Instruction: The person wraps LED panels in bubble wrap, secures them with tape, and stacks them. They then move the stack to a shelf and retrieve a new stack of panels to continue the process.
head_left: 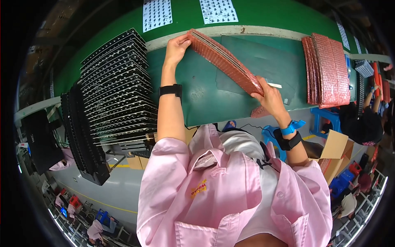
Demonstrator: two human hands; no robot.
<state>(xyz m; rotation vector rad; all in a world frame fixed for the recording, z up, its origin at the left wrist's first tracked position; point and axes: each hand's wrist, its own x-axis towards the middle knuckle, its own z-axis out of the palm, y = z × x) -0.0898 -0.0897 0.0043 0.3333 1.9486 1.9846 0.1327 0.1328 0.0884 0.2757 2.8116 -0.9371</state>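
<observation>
A long, narrow bundle in pink bubble wrap (pixel 224 61) slants over the green worktop (pixel 197 99), seen nearly edge-on, with thin grey layers showing along its upper edge. My left hand (pixel 177 48) has its fingers closed on the far left end. At the near right end, my right hand (pixel 269 99) grips the wrap between thumb and fingers. Beneath the bundle lies a dark flat sheet (pixel 263 61). A small pale strip (pixel 275 85) shows beside my right hand. Another bit of pink bubble wrap (pixel 259 111) sits at the worktop's front edge.
To the left, a black rack (pixel 84 136) holds several dark boards (pixel 117 86) in a tall row. Pink bubble-wrap packs (pixel 329 70) stand at the right. Beyond the rail (pixel 242 29) lie white sheets with dark parts (pixel 218 10). An opened cardboard box (pixel 333 150) and blue stool (pixel 327 117) stand below right; a co-worker (pixel 364 123) is nearby.
</observation>
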